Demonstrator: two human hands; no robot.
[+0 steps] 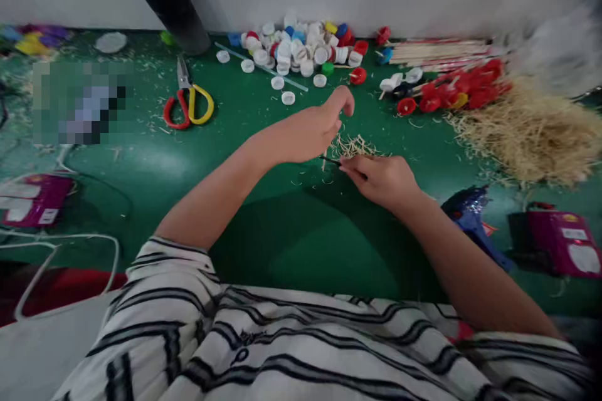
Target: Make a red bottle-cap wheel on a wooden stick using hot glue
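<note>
My left hand [317,128] is above the green table, its fingers bent and mostly turned from view; what they hold, if anything, is hidden. Just beneath it a short pale strip [323,163] shows. My right hand [383,178] is closed around a thin black tool [331,160], perhaps tweezers, whose tip points left toward my left hand. A small heap of pale shredded strands [355,146] lies between and behind the hands. White bottle caps [288,98] are scattered beyond my left hand, and a red cap with a stick [357,76] lies farther back.
Scissors [189,100] lie to the left, near a dark bottle [174,6]. Mixed caps [301,50] are piled by the wall. Wooden sticks [437,52], red caps [463,88] and a straw heap [531,131] fill the right. Purple boxes [562,241] flank the workspace.
</note>
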